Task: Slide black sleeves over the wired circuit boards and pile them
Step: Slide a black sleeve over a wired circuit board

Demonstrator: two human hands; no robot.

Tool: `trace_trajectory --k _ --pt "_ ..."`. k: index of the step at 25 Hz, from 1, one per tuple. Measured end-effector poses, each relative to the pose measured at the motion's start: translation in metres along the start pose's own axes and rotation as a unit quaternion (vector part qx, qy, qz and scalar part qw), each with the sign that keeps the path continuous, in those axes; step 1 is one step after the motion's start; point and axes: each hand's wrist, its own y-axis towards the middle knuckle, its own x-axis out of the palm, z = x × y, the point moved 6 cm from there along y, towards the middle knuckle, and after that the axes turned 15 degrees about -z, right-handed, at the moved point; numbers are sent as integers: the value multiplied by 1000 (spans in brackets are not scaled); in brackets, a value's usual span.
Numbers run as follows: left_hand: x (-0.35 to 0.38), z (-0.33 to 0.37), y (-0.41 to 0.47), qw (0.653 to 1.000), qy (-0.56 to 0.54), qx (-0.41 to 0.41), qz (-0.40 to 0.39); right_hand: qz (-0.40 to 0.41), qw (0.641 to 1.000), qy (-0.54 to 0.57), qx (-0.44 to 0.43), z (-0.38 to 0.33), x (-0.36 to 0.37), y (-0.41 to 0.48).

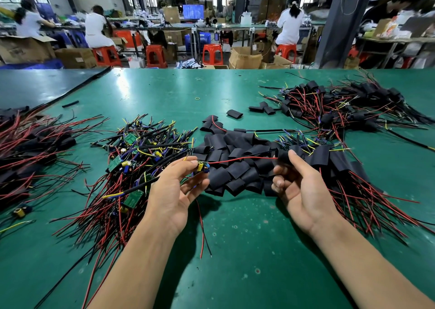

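Green mat point(235, 250), one circuit board point(203, 167) and one black sleeve point(283, 157) joined by a red wire point(242, 159)

The circuit board, small and set with yellow and blue parts, is pinched between the thumb and forefinger of the left hand point(175, 191) and held above the mat; the remaining fingers are curled beneath it. From the board the red wire is drawn taut to the right, where its end is lost in the black sleeve. That sleeve is pinched between the raised thumb and the curled fingers of the right hand point(303, 191). Board and sleeve are held well apart, so the board is not yet covered. Two loose leads point(202, 233), one red and one black, hang from under the left hand down to the mat.

Behind the hands a heap of loose sleeves point(235, 165) is spread on the mat. To its left a tangle of bare wired boards point(138, 158) is piled, and to its right, just beside the right hand, a pile of sleeved boards point(341, 165) is laid. A further sleeved pile point(341, 106) is seen at the far right, and a third pile point(33, 148) at the left edge. A yellow rubber band point(197, 98) lies alone beyond the heaps
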Motion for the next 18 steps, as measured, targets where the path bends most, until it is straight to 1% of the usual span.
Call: trace_trajectory --k 2,6,11,14,18 --pt "0 0 -1 1000 -1 -3 2 -2 1000 14 2 -1 0 -1" --pt "-1 -1 -2 1000 3 -5 3 -12 1000 8 -2 -2 3 -2" --pt "0 -2 0 1000 4 -10 -3 -22 999 -38 -6 0 3 -1" --pt "6 -6 -1 1000 5 -16 -25 -46 994 -102 0 5 7 -2" --pt "22 -17 -3 996 -13 -39 -82 -94 985 -141 27 14 21 -8"
